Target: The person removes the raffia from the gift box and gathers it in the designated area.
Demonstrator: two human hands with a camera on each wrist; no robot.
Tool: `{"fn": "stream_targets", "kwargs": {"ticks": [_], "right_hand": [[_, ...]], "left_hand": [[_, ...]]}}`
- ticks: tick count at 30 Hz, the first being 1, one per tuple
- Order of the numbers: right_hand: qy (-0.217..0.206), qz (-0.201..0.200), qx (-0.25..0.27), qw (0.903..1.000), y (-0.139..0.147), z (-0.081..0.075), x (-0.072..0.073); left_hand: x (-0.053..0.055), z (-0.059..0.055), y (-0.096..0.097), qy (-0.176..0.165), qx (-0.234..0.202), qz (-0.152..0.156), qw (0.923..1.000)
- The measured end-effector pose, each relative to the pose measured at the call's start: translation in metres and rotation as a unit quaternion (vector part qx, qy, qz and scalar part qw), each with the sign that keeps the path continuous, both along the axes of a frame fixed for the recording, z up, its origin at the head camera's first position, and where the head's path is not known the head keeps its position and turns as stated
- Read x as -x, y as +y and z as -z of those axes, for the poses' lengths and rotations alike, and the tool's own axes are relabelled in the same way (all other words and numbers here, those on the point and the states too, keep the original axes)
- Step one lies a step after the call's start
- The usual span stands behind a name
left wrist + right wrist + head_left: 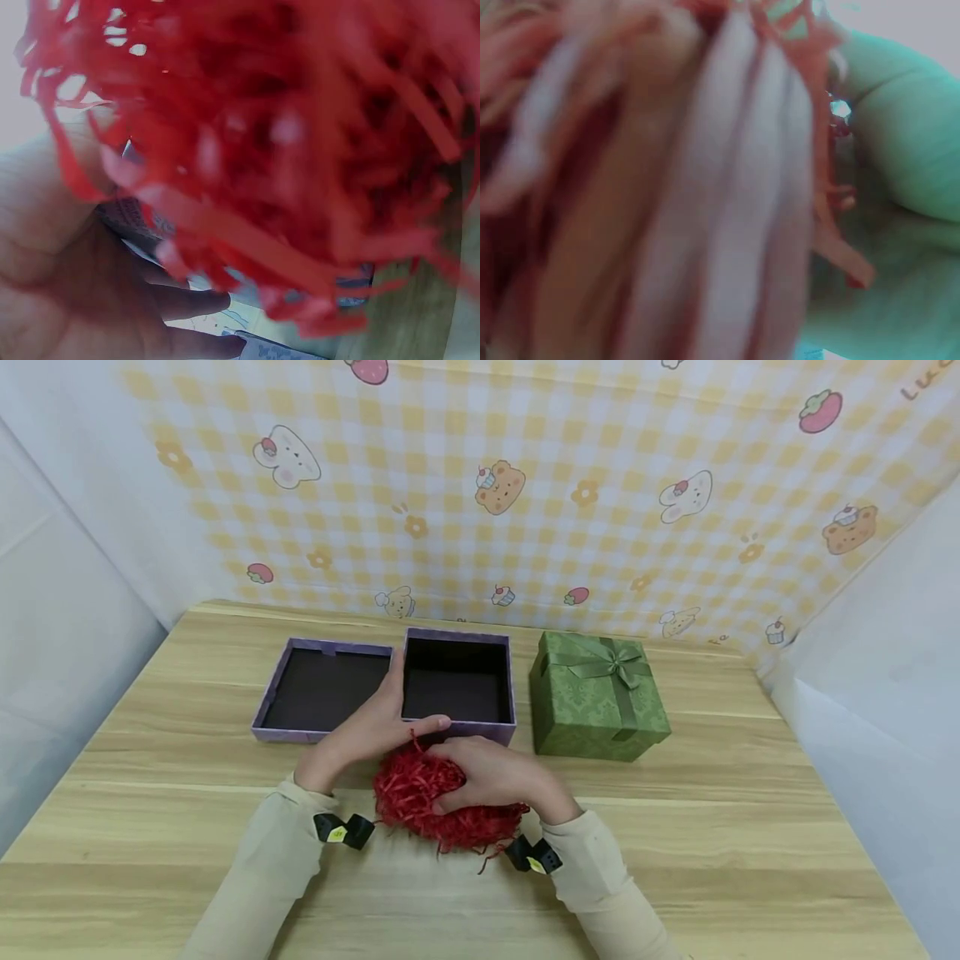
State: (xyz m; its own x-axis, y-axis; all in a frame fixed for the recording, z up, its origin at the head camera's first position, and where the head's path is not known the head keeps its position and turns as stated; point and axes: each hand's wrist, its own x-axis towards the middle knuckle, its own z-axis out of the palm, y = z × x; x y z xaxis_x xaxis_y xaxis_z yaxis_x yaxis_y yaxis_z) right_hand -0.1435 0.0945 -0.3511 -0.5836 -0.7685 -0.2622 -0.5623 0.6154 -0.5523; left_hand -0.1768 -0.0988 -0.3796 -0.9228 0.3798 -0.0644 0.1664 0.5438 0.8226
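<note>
Red shredded paper (pixel 420 789), one clump, toward worktop's (pixel 750 827) near edge: right hand (pixel 483 774), fingers grasping it; left hand (pixel 375 714), fingers straight beside purple box (pixel 491 732); strays best gathered in.

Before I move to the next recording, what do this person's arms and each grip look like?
Long cream sleeves cover both arms: left sleeve, right sleeve. The left grip and right grip are ungloved hands. At the cuffs sit a left device and right device, both blocky and black with yellow markings.
</note>
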Motion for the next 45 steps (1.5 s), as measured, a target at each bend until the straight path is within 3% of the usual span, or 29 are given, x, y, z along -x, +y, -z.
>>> {"fn": "stream_targets", "kwargs": {"ticks": [12,29,34,39,45], "right_hand": [[-0.019,0.002,0.002,0.9998,0.004,-0.003,-0.001],[0.021,0.007,0.033,0.9992,0.021,-0.033,-0.013],[0.045,-0.001,0.014,0.9989,0.018,-0.038,-0.02],[0.068,0.002,-0.001,0.9976,0.016,-0.037,-0.024],[0.061,-0.01,-0.006,0.9981,0.013,-0.03,-0.022]], "left_hand": [[-0.001,0.001,-0.001,0.021,-0.014,0.012,0.9996],[0.0,0.001,-0.002,0.022,-0.014,0.015,0.9995],[0.0,0.0,-0.002,0.025,-0.016,0.013,0.9995],[0.0,0.0,-0.002,0.023,-0.016,0.012,0.9995],[0.0,0.001,-0.002,0.023,-0.015,0.01,0.9996]]}}
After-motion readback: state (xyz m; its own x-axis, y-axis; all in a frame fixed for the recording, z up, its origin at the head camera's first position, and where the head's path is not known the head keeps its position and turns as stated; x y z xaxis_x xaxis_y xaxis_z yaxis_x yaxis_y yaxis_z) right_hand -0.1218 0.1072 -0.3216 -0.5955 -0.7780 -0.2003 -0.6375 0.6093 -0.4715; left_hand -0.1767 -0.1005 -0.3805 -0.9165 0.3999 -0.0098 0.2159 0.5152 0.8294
